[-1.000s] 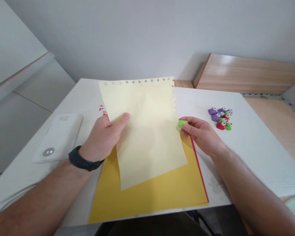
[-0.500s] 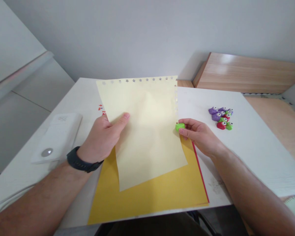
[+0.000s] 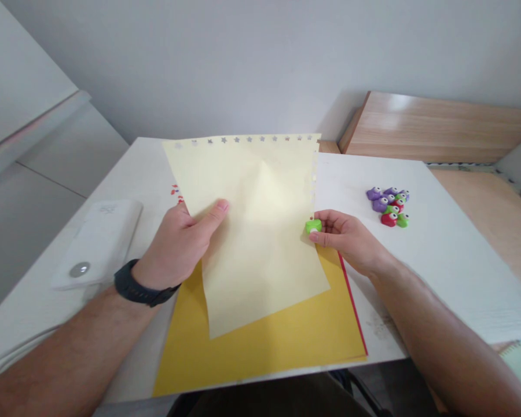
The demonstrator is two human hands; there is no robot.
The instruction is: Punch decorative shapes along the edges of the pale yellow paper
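Note:
My left hand (image 3: pixel 178 246) is shut on the lower left part of a pale yellow paper sheet (image 3: pixel 260 231), holding it up at a slant. Small stars are punched along the sheet's top edge, and notches run down its right edge. My right hand (image 3: pixel 347 240) pinches a small green craft punch (image 3: pixel 313 227), which sits on the sheet's right edge. Below the sheet lies a stack of deeper yellow paper (image 3: pixel 260 359) with a red sheet edge (image 3: pixel 351 301) showing along its right side.
Several purple, red and green craft punches (image 3: pixel 387 204) stand in a cluster on the white table (image 3: pixel 451 272) to the right. A white rounded device (image 3: pixel 98 243) lies at the left, and tiny red paper cutouts (image 3: pixel 176 191) lie beside the sheet.
The green punch has moved left, onto the sheet's right edge. The sheet's top edge has swung flatter and wider, and the view has shifted slightly.

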